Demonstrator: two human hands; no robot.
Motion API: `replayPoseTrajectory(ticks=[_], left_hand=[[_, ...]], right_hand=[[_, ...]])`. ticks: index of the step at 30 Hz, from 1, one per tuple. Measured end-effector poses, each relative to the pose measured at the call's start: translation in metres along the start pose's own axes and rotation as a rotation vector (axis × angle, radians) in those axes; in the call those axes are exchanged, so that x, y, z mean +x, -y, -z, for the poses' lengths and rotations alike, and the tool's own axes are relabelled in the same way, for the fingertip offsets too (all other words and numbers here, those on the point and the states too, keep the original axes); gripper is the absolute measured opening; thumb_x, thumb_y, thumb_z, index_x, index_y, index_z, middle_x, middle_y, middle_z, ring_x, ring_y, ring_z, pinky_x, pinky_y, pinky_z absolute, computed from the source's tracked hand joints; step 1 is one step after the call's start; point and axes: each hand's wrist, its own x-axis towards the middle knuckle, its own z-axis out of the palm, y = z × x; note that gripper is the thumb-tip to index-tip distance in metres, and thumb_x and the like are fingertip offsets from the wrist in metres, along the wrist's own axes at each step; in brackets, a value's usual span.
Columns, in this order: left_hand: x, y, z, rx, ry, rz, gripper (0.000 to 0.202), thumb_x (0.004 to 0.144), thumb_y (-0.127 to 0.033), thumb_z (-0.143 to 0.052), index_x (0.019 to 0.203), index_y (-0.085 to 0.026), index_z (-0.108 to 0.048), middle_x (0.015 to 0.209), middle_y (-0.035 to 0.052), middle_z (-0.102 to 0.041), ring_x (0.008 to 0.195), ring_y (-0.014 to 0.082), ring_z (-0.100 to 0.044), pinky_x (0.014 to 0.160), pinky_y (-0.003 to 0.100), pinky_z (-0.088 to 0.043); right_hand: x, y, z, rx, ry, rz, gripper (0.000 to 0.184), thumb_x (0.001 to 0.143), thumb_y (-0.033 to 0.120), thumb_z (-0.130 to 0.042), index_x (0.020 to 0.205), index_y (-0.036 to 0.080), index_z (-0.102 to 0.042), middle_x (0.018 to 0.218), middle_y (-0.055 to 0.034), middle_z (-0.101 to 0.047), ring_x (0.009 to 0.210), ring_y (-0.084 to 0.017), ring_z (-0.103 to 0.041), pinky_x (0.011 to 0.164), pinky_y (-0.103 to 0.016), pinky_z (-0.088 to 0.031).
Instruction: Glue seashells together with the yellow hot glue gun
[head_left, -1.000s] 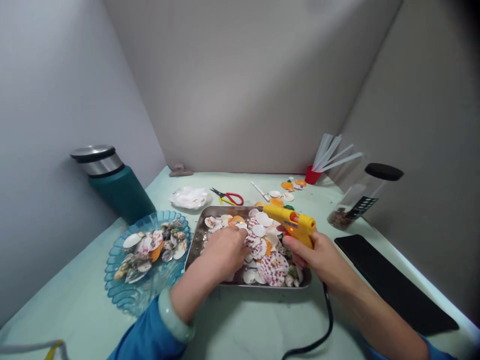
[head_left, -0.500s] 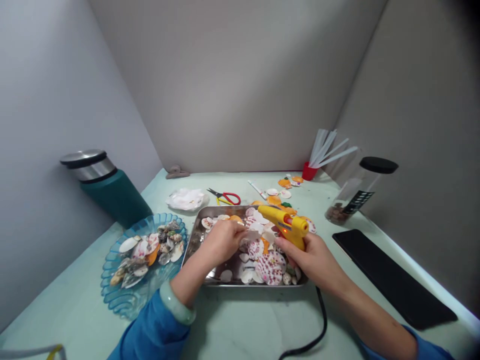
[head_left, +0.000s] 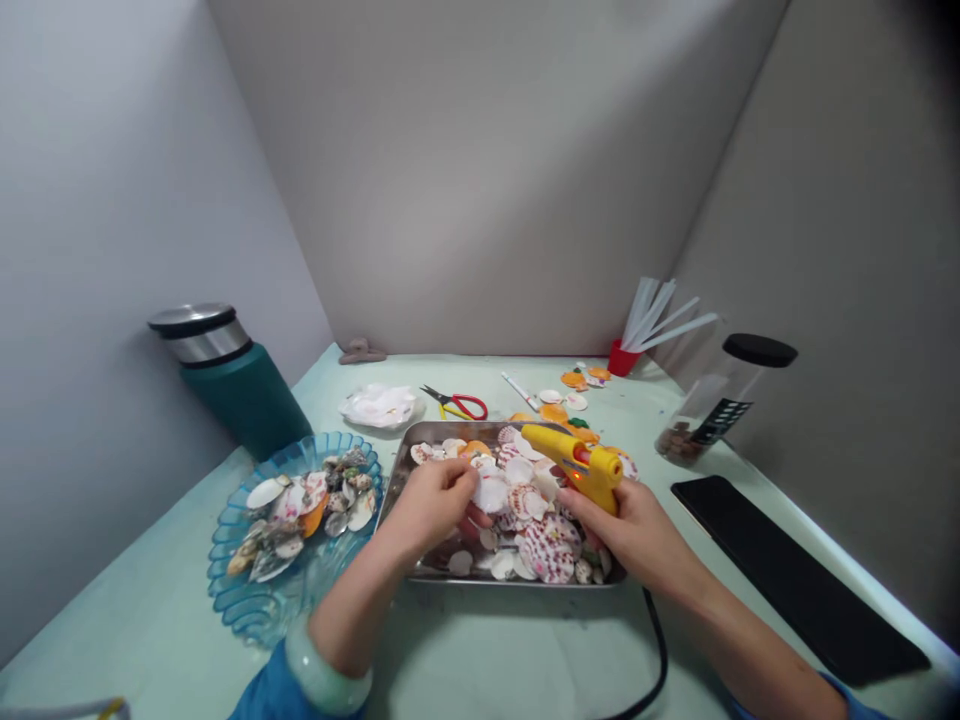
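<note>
My right hand [head_left: 630, 525] is wrapped round a yellow hot glue gun [head_left: 574, 460], its nozzle pointing left and a small orange light glowing on its side. Between the thumb and fingers of my left hand [head_left: 435, 505] is a white scallop shell [head_left: 492, 491]. Both hands are over a metal tray [head_left: 517, 582] heaped with shells, many of them speckled, such as a purple-spotted shell [head_left: 550, 548]. The glue gun's nozzle is apart from the held shell. Parts of the right fingers are hidden behind the gun.
A blue glass plate [head_left: 244, 610] of shells sits at left, with a teal bottle [head_left: 247, 400] behind. Beyond the tray lie red-and-yellow-handled scissors [head_left: 457, 405] and orange shells [head_left: 553, 413]. At right are a red cup [head_left: 622, 358] of glue sticks, a jar [head_left: 697, 420] and a black phone [head_left: 787, 570].
My left hand has turned, and the white shell in it now shows its broad face instead of its edge. The glue gun stays in my right hand. The whole view has shifted slightly.
</note>
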Motion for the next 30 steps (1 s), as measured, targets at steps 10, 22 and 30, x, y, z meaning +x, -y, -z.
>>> replayPoseTrajectory(ticks=[10, 22, 30], left_hand=[[-0.02, 0.012, 0.02, -0.651, -0.213, 0.13, 0.025, 0.07, -0.033, -0.069, 0.075, -0.017, -0.05, 0.053, 0.0003, -0.064, 0.048, 0.0126, -0.062, 0.047, 0.02, -0.048], [-0.024, 0.024, 0.022, -0.833, -0.234, 0.119, 0.025, 0.077, -0.033, -0.063, 0.088, -0.014, -0.053, 0.055, 0.0016, -0.066, 0.046, 0.0106, -0.061, 0.047, 0.018, -0.049], [-0.026, 0.021, 0.024, -0.833, -0.388, 0.052, 0.024, 0.075, -0.03, -0.065, 0.086, -0.016, -0.05, 0.067, 0.0036, -0.07, 0.05, 0.0113, -0.064, 0.049, 0.019, -0.05]], right_hand=[[0.001, 0.008, 0.019, -0.843, 0.12, 0.389, 0.031, 0.08, 0.022, -0.054, 0.111, 0.024, -0.058, 0.098, -0.0068, -0.071, 0.079, -0.026, -0.066, 0.064, -0.035, -0.048], [0.014, 0.004, 0.024, -1.069, 0.272, 0.421, 0.038, 0.084, 0.041, -0.058, 0.117, 0.022, -0.058, 0.095, -0.011, -0.066, 0.092, -0.031, -0.057, 0.078, -0.046, -0.046], [0.01, 0.024, 0.034, -1.055, 0.249, 0.423, 0.034, 0.078, 0.043, -0.064, 0.107, 0.025, -0.064, 0.099, -0.0093, -0.066, 0.09, -0.029, -0.059, 0.075, -0.043, -0.047]])
